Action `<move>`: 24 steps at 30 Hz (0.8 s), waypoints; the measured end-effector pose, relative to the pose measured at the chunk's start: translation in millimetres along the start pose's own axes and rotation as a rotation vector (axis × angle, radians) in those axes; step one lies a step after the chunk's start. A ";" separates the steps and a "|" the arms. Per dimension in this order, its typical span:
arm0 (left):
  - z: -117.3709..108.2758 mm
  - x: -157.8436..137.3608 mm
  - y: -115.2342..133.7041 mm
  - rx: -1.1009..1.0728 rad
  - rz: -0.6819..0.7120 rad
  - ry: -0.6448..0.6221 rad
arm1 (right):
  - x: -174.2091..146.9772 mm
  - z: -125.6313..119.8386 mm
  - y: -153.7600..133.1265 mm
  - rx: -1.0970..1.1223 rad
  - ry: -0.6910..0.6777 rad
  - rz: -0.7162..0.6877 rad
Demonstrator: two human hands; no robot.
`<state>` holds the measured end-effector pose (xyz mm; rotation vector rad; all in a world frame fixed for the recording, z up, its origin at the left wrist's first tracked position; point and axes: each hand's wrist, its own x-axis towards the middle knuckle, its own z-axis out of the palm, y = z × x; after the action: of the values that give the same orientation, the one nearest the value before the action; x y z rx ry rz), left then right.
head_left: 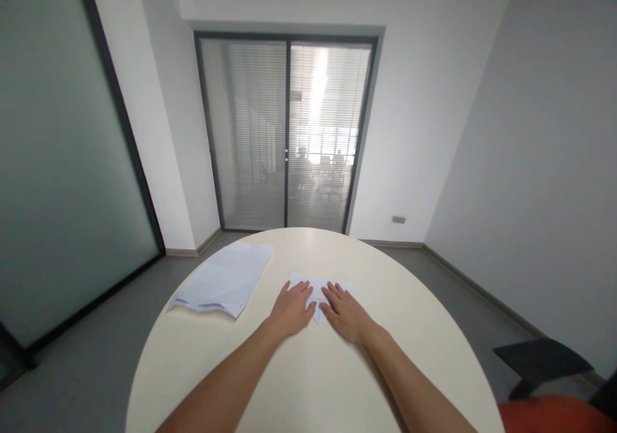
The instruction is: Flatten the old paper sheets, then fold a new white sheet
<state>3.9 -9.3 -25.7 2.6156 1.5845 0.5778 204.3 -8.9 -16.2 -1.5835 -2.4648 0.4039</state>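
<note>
A small folded sheet of white paper lies on the round table, its lower end narrowing to a point between my hands. My left hand rests palm down on its left part, fingers stretched out. On the right part lies my right hand, also flat with the fingers extended. Both thumbs point inward near the paper's middle, with a small gap between them. Much of the paper is hidden under the hands, so its full shape cannot be made out.
A loose stack of larger white sheets lies at the table's left edge. The round cream table fills the foreground. At the lower right stands a chair with an orange seat and black armrest. Glass doors stand beyond.
</note>
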 end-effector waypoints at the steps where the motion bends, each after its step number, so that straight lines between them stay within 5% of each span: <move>1: 0.6 0.5 -0.3 0.009 -0.015 0.007 | 0.2 0.0 0.1 0.002 0.002 -0.003; 17: -3.6 0.0 -4.0 0.215 -0.374 0.085 | -2.0 -3.1 4.1 -0.024 -0.004 0.017; 20: -5.6 -0.4 -2.5 0.153 -0.233 0.099 | -1.6 -1.6 4.0 -0.039 0.010 0.011; 24: -5.9 -1.0 0.7 -0.016 0.048 -0.050 | -1.0 -0.8 2.8 -0.038 0.011 0.015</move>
<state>2.1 -11.5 -20.4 2.6410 1.5009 0.5210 207.4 -8.7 -16.3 -1.6155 -2.4684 0.3519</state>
